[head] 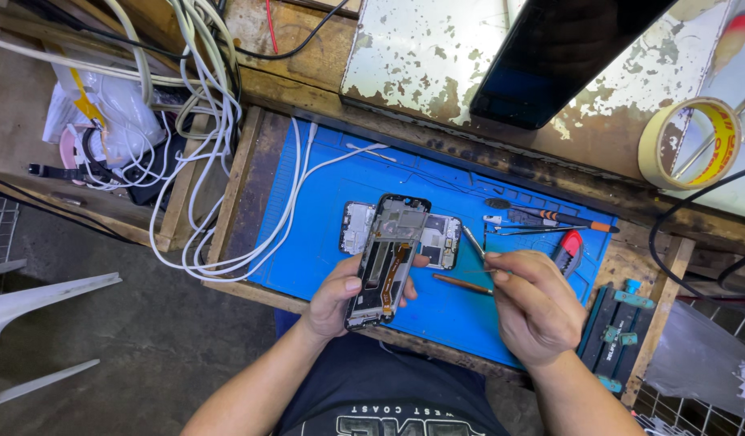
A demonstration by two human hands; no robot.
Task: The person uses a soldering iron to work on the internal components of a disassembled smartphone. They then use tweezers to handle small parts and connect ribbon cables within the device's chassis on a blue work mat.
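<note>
Left hand (333,297) grips the opened phone frame (386,260) above the blue mat (324,234); right hand (532,303) fingers pinch thin tweezers (474,242) beside it; steady both.

From my remote seat I see two bare forearms coming up from the bottom edge, with no sleeves reaching the wrists, no watch and no gloves. The left hand (340,295) and the right hand (534,311) are both bare, broad, with short nails and no rings that I can make out. Between the arms sits a dark navy T-shirt (380,396) with pale block lettering printed across the chest.
</note>
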